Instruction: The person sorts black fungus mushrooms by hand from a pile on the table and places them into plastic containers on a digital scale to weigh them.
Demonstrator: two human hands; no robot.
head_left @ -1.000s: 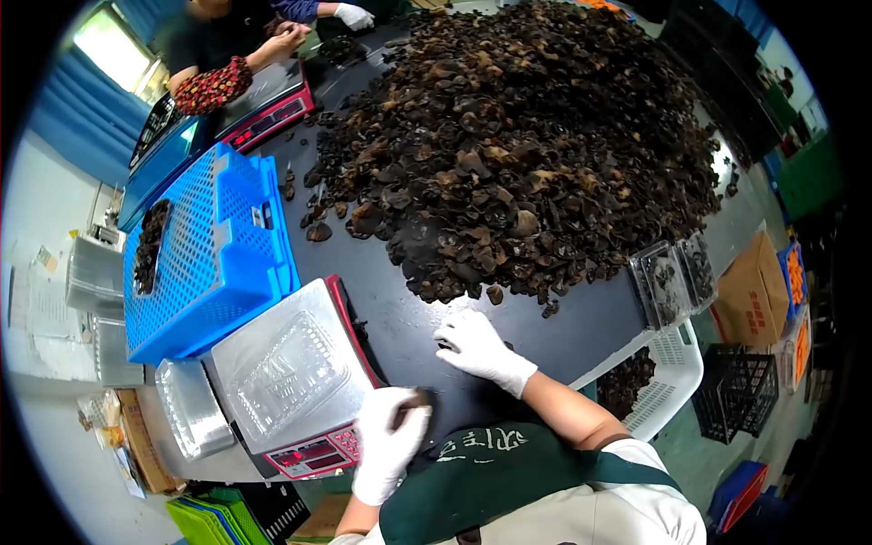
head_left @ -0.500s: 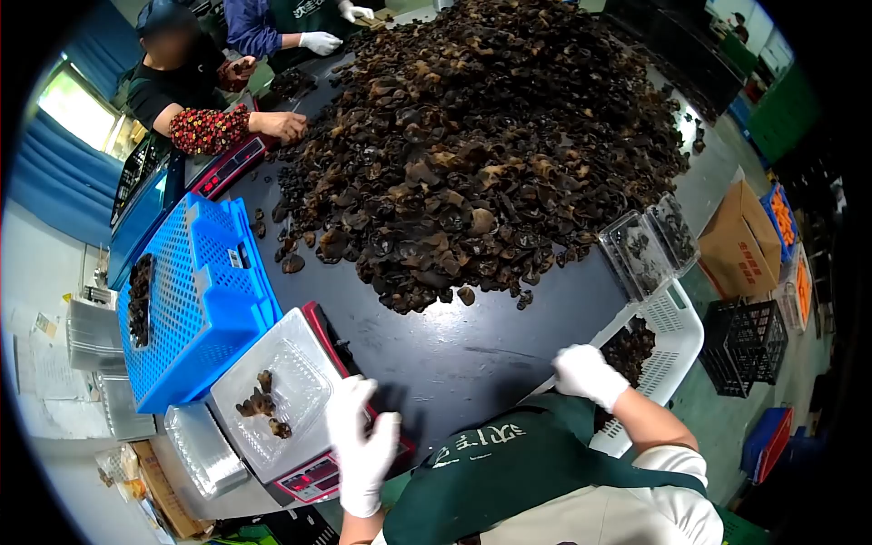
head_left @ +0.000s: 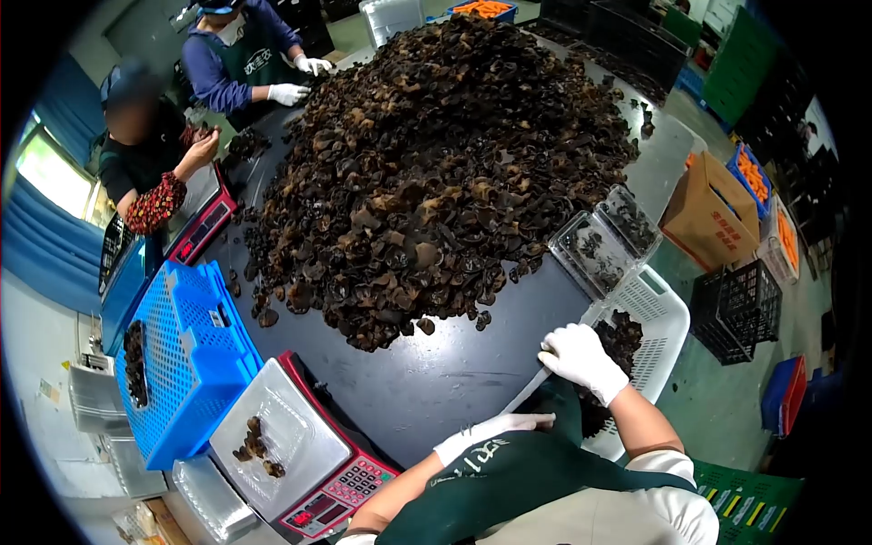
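My left hand (head_left: pixel 493 432), white-gloved, reaches across the apron at the table's front edge, its fingers stretched out and partly hidden. My right hand (head_left: pixel 581 360), also gloved, is at the table edge beside the white basket (head_left: pixel 669 318); its fingers are curled, and anything inside them is hidden. Dark fungus pieces (head_left: pixel 621 343) lie in that basket. A large heap of dark fungus (head_left: pixel 436 182) covers the back of the table (head_left: pixel 436 381). On the near scale (head_left: pixel 322 422), a clear plastic tray (head_left: pixel 289 427) holds a few brown pieces (head_left: pixel 254 445).
An upturned blue crate (head_left: pixel 186 363) stands left of the scale, near stacked clear trays (head_left: pixel 213 500). Clear containers (head_left: pixel 590 254) sit at the table's right corner. A cardboard box (head_left: pixel 713 213) and black crate (head_left: pixel 736 309) are farther right. Two people stand at back left.
My left hand has moved right, from beside the scale to the table's front edge. My right hand stays near the basket. The view has shifted, showing more of the two people.
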